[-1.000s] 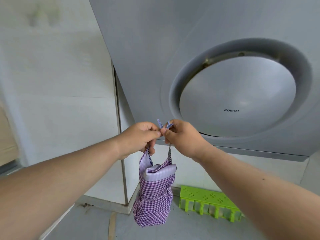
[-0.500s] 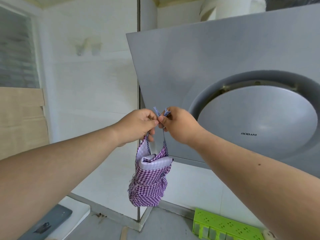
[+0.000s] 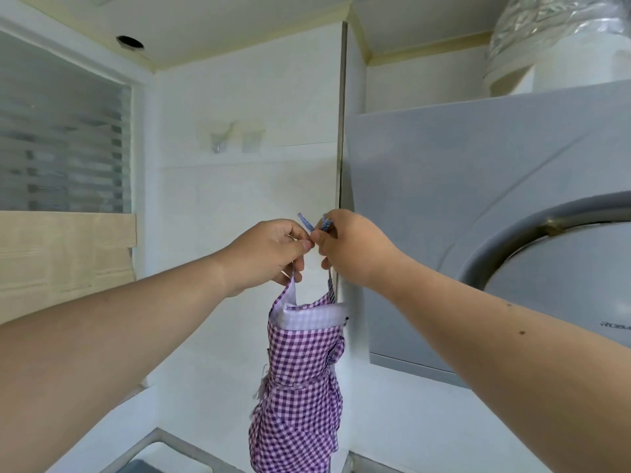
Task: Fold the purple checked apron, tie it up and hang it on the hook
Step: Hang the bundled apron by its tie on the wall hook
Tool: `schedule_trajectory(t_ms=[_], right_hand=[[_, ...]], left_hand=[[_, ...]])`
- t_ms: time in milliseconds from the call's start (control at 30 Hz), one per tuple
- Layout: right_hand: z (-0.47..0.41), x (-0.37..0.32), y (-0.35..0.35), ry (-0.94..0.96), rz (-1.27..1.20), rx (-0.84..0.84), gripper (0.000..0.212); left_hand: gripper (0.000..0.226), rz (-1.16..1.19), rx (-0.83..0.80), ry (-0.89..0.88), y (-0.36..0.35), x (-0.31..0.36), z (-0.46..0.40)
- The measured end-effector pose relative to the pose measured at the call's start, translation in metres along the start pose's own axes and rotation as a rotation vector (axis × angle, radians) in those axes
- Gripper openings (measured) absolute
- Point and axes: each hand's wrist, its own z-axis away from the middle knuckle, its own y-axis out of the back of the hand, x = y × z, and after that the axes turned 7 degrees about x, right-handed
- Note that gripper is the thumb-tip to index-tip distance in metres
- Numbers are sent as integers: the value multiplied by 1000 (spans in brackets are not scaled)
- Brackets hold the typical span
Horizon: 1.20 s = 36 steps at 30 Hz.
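Both arms were stretched up and forward, and the two hands met in front of the white tiled wall (image 3: 239,206). The left hand (image 3: 269,254) had its fingers curled and pinched one strap of the purple checked apron (image 3: 300,380), with the strap's short end (image 3: 305,221) poking up above the knuckles. The right hand (image 3: 355,247), thumb tip touching the left, pinched the other strap, whose frayed end (image 3: 326,222) stuck up just beside the first. Below the hands the straps ran down to the apron, which hung free in the air as a folded bundle, a pale band across its top and a tie wrapped round its middle. On the wall, higher up and well to the left of the hands, were two clear stick-on hooks (image 3: 218,141) side by side; the apron was not on either. To the right stood a grey range hood (image 3: 478,186) with a foil duct (image 3: 553,32) above it, and to the left a frosted window (image 3: 65,151) over a beige panel (image 3: 65,254)
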Motion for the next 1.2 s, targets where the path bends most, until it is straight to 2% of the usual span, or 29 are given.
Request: schedule_trajectory(t_ms=[300, 467, 600, 733, 967, 1200], right_hand=[[-70, -54, -71, -14, 49, 49, 17], [-99, -61, -104, -21, 52, 38, 15], [-110, -64, -118, 36, 66, 33, 19], [-117, -63, -124, 63, 51, 7, 15], [-127, -56, -109, 108, 26, -31, 15], [-138, -50, -99, 163, 58, -78, 22]], left_hand=[[13, 26, -23, -64, 96, -54, -55], [14, 7, 35, -82, 126, -82, -80], [16, -9, 112, -71, 130, -92, -82], [14, 0, 179, -26, 127, -91, -80], [15, -70, 283, -16, 114, -75, -77], [15, -78, 324, -2, 104, -66, -78]])
